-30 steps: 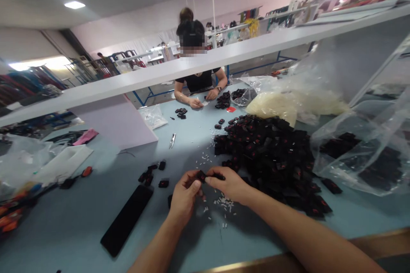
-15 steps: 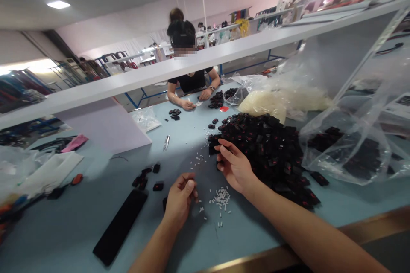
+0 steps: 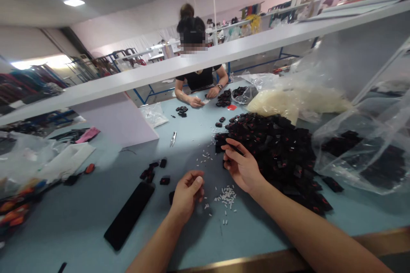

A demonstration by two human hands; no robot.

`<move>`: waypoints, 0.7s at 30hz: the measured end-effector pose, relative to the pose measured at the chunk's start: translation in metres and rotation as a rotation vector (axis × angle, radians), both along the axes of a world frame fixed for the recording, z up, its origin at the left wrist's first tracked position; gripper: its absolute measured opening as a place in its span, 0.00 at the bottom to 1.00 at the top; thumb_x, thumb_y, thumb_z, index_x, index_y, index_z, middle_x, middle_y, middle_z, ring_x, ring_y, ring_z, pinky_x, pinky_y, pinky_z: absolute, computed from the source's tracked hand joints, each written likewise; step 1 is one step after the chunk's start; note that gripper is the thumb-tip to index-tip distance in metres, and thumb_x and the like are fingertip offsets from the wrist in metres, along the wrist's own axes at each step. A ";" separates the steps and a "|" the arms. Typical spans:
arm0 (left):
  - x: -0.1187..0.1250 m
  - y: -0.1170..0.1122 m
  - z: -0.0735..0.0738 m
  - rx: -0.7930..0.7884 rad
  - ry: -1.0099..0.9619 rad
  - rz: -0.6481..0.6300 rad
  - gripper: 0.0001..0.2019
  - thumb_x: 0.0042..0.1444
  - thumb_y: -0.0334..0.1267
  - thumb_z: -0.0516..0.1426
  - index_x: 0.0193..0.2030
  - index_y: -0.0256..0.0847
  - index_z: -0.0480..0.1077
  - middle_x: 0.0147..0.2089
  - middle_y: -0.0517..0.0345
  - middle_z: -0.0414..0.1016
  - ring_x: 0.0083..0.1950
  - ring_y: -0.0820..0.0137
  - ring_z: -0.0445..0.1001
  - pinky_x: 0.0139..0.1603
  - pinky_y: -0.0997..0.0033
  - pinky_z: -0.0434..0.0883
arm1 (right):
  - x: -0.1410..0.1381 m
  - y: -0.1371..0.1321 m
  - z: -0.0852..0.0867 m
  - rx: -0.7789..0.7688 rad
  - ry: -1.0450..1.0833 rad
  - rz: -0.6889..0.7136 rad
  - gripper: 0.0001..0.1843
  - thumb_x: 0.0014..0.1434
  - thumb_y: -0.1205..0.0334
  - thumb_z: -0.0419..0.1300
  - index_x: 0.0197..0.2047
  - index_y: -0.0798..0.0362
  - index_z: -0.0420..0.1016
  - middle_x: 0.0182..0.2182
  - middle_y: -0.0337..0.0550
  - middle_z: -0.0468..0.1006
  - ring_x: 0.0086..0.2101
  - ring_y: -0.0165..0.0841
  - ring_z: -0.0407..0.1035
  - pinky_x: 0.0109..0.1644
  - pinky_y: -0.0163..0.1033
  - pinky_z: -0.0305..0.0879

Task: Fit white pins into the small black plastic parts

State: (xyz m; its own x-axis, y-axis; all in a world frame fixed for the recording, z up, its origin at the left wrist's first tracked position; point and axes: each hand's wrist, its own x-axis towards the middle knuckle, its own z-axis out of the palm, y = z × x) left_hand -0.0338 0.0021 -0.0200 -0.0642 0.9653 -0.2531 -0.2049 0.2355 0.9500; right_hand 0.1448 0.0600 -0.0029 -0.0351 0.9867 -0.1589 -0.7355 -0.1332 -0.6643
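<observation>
My right hand (image 3: pixel 244 167) reaches to the near edge of a big pile of small black pieces with red marks (image 3: pixel 278 153). Its fingers are stretched out and touch the outermost pieces. My left hand (image 3: pixel 188 192) hovers low over the blue table (image 3: pixel 80 217) with its fingers curled and the thumb laid over them; what it holds, if anything, is hidden. A cluster of tiny white parts (image 3: pixel 226 198) lies between the two hands. One black piece (image 3: pixel 171 197) lies just left of my left hand.
A black phone (image 3: pixel 130 215) lies to the left, with a few loose black pieces (image 3: pixel 153 172) and small snips (image 3: pixel 173 138) beyond. Clear bags of black pieces (image 3: pixel 361 153) and of pale material (image 3: pixel 297 101) sit at right. Across the table a person (image 3: pixel 199 81) works under a white shelf (image 3: pixel 128 79).
My hands, which held one black piece together, have parted. The right hand went forward to the pile's edge. The left hand dropped back with curled fingers.
</observation>
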 end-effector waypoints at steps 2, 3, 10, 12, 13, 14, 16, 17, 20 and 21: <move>-0.001 -0.001 -0.002 -0.001 0.031 -0.017 0.19 0.46 0.49 0.65 0.39 0.38 0.72 0.27 0.62 0.68 0.20 0.77 0.64 0.16 0.79 0.57 | 0.000 0.000 -0.001 -0.002 0.002 0.002 0.23 0.43 0.67 0.69 0.44 0.47 0.73 0.35 0.37 0.77 0.27 0.28 0.66 0.23 0.33 0.57; -0.002 0.000 -0.002 0.007 0.058 -0.025 0.18 0.47 0.49 0.65 0.39 0.38 0.72 0.27 0.62 0.68 0.20 0.77 0.63 0.16 0.79 0.55 | 0.000 -0.001 -0.001 -0.005 0.002 0.004 0.22 0.43 0.67 0.68 0.43 0.47 0.73 0.34 0.37 0.77 0.26 0.29 0.66 0.23 0.33 0.57; -0.044 0.010 0.020 0.356 1.117 0.068 0.12 0.56 0.41 0.57 0.45 0.42 0.76 0.44 0.48 0.75 0.41 0.59 0.73 0.45 0.59 0.69 | 0.000 -0.002 -0.001 -0.009 -0.015 0.015 0.20 0.43 0.66 0.67 0.42 0.48 0.72 0.29 0.38 0.78 0.24 0.29 0.65 0.21 0.32 0.54; -0.056 0.010 0.024 0.343 1.502 0.080 0.14 0.59 0.37 0.54 0.48 0.42 0.75 0.52 0.43 0.72 0.51 0.52 0.70 0.53 0.52 0.65 | 0.000 -0.002 -0.001 -0.004 -0.027 0.028 0.19 0.43 0.66 0.67 0.42 0.49 0.72 0.29 0.38 0.79 0.24 0.29 0.65 0.21 0.32 0.54; -0.060 0.009 0.025 0.269 1.645 0.077 0.14 0.59 0.37 0.53 0.49 0.42 0.74 0.54 0.41 0.70 0.52 0.49 0.69 0.52 0.49 0.65 | 0.000 -0.002 -0.001 0.002 -0.031 0.039 0.19 0.43 0.67 0.66 0.41 0.49 0.72 0.29 0.38 0.79 0.24 0.29 0.65 0.21 0.32 0.54; -0.062 0.007 0.024 0.190 1.751 0.059 0.15 0.60 0.38 0.52 0.50 0.42 0.74 0.56 0.40 0.69 0.52 0.47 0.69 0.50 0.47 0.65 | 0.000 -0.002 -0.002 0.010 -0.033 0.050 0.19 0.43 0.67 0.66 0.41 0.49 0.72 0.29 0.38 0.79 0.24 0.29 0.65 0.21 0.32 0.54; -0.065 0.005 0.020 0.054 1.864 -0.018 0.15 0.61 0.38 0.51 0.51 0.42 0.73 0.56 0.39 0.68 0.49 0.48 0.71 0.46 0.48 0.67 | 0.000 -0.003 -0.002 0.030 -0.035 0.067 0.19 0.43 0.68 0.65 0.41 0.49 0.72 0.28 0.38 0.78 0.24 0.29 0.65 0.21 0.32 0.54; -0.066 0.004 0.018 0.018 1.886 -0.065 0.15 0.62 0.37 0.50 0.51 0.42 0.72 0.54 0.39 0.69 0.48 0.49 0.72 0.45 0.50 0.68 | -0.001 -0.003 -0.002 0.040 -0.037 0.071 0.19 0.43 0.68 0.65 0.41 0.49 0.72 0.28 0.39 0.78 0.24 0.29 0.65 0.21 0.32 0.54; -0.068 0.006 0.012 0.022 1.897 -0.160 0.15 0.62 0.30 0.48 0.51 0.39 0.72 0.49 0.39 0.72 0.46 0.54 0.74 0.47 0.54 0.68 | 0.000 -0.004 -0.001 0.056 -0.044 0.080 0.18 0.44 0.67 0.65 0.41 0.50 0.72 0.28 0.40 0.79 0.24 0.29 0.65 0.21 0.32 0.54; -0.069 0.008 0.012 0.044 1.888 -0.162 0.15 0.61 0.29 0.48 0.50 0.37 0.73 0.48 0.39 0.72 0.46 0.54 0.74 0.48 0.54 0.67 | 0.000 -0.004 0.000 0.056 -0.045 0.083 0.18 0.44 0.67 0.65 0.41 0.50 0.72 0.28 0.40 0.79 0.24 0.29 0.65 0.21 0.32 0.54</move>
State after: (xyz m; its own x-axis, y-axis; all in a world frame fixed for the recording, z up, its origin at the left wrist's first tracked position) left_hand -0.1023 0.0100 -0.0082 -0.1105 0.9925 0.0520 0.9858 0.1162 -0.1215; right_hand 0.1444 0.0563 -0.0030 -0.1111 0.9881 -0.1065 -0.6926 -0.1539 -0.7047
